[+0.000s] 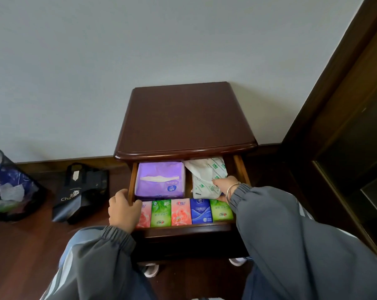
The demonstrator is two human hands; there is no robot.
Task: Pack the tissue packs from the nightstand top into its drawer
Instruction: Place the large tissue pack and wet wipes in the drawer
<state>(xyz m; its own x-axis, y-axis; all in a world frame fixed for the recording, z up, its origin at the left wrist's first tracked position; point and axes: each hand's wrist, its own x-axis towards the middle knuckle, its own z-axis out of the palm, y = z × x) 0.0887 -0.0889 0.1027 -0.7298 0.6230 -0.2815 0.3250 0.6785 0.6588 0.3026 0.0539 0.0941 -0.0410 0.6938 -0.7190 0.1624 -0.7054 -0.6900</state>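
The dark wooden nightstand (pixel 183 120) has a bare top, and its drawer (pixel 240 167) is pulled open. Inside at the back lie a purple tissue pack (pixel 160 179) on the left and a white-and-green tissue pack (pixel 209 176) on the right. Along the front stands a row of several small packs (pixel 181 212) in pink, green and blue. My right hand (pixel 225 188) grips the white-and-green pack's near right corner. My left hand (pixel 123 210) holds the drawer's left front corner, covering part of the leftmost pink pack.
A mesh waste bin (pixel 9 185) with a blue liner stands on the wood floor at far left. A black shopping bag (pixel 83 191) lies beside the nightstand. A dark door frame (pixel 343 105) runs along the right. White shoes (pixel 151 270) show beneath the drawer.
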